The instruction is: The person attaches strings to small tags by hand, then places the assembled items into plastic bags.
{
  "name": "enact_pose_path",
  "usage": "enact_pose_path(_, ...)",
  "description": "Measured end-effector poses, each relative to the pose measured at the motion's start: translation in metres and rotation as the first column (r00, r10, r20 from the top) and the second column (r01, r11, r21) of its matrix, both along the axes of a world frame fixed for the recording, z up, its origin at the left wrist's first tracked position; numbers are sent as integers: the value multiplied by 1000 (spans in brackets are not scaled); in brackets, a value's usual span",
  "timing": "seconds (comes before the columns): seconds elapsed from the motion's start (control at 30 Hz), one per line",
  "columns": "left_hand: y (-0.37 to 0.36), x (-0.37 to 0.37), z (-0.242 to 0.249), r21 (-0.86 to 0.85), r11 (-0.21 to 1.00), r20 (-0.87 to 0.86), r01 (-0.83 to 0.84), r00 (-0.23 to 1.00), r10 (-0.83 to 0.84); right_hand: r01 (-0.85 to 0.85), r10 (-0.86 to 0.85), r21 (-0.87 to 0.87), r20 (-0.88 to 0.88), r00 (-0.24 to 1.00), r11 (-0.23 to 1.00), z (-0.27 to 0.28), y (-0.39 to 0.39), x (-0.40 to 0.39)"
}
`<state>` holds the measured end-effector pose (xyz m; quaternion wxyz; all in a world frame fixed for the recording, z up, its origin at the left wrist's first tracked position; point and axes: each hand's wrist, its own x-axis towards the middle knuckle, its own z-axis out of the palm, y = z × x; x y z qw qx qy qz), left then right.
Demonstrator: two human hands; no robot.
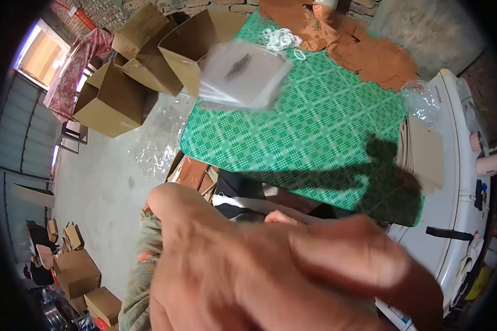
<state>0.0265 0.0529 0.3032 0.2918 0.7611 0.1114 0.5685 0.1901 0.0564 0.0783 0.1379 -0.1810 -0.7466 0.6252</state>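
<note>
My left hand fills the lower middle of the view, very close to the camera and blurred. Its bent wrist runs into a camouflage-patterned sleeve on the left. Most of its fingers are smeared or cut off by the lower edge, so what they hold, if anything, is hidden. Behind it a small bit of skin shows, seemingly my right hand, with its fingers mostly covered. Beyond the hands is a table with a green checked cloth. A stack of clear plastic sheets or bags lies at its left edge.
Open cardboard boxes stand left of the table. White rings and a crumpled brown sheet lie at the table's far side. Flat tan card pieces rest by a white surface at right. Clear plastic litters the floor.
</note>
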Motion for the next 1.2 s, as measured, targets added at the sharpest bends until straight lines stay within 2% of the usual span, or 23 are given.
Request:
enact_pose_path(0.07, -8, 15, 0, 7, 999, 31, 51, 998, -51, 10, -10, 16, -19, 1000, 1000, -14, -5, 3)
enact_pose_path(0.1, -11, 20, 0, 10, 998, 47, 68, 997, -68, 32, -32, -6, 59, 998, 999, -14, -9, 7)
enact_pose_path(0.2, -18, 34, 1, 17, 994, 90, 106, 990, -107, 19, -24, 121, 41, 999, 992, -15, -8, 15)
enact_pose_path(0.33, -26, 48, -3, 23, 986, 135, 162, 977, -164, 115, -130, 117, 126, 984, 986, -26, -22, 13)
enact_pose_path(0.47, -31, 54, -8, 12, 984, 133, 176, 975, -176, 51, -62, 135, 82, 995, 990, -34, -22, 13)
enact_pose_path(0.53, -35, 55, -8, 3, 985, 140, 174, 975, -172, 10, -20, 147, 70, 997, 989, -19, -19, 12)
enact_pose_path(0.57, -35, 54, -9, 5, 984, 132, 175, 976, -174, -15, 8, 64, 95, 995, 998, -25, -19, 13)
enact_pose_path(0.73, -41, 40, -16, -38, 989, 59, 143, 988, -141, 18, -21, 26, 123, 992, 1000, -23, -17, 13)
enact_pose_path(0.8, -43, 31, -23, -62, 989, 14, 137, 991, -137, 53, -66, 145, 88, 994, 988, -26, -11, 16)
enact_pose_path(0.87, -48, 19, -30, -93, 989, -35, 116, 992, -120, 141, -150, 127, 66, 986, 982, -38, -3, 19)
enact_pose_path(0.93, -55, 5, -40, -131, 989, -80, 65, 994, -75, 214, -220, 69, 94, 971, 974, -60, 7, 27)
enact_pose_path(1.03, -66, -18, -56, -190, 981, -154, -47, 988, 17, 260, -317, 474, 43, 947, 841, -62, 28, 37)
enact_pose_path(1.07, -68, -26, -63, -213, 972, -177, -102, 982, 64, 245, -346, 464, 145, 927, 851, -78, 32, 43)
enact_pose_path(1.13, -73, -39, -84, -282, 920, -254, -274, 946, 204, 212, -338, 533, 150, 929, 819, -81, 43, 46)
enact_pose_path(1.2, -76, -47, -115, -361, 791, -378, -493, 853, 359, 171, -340, 561, 211, 917, 810, -93, 49, 49)
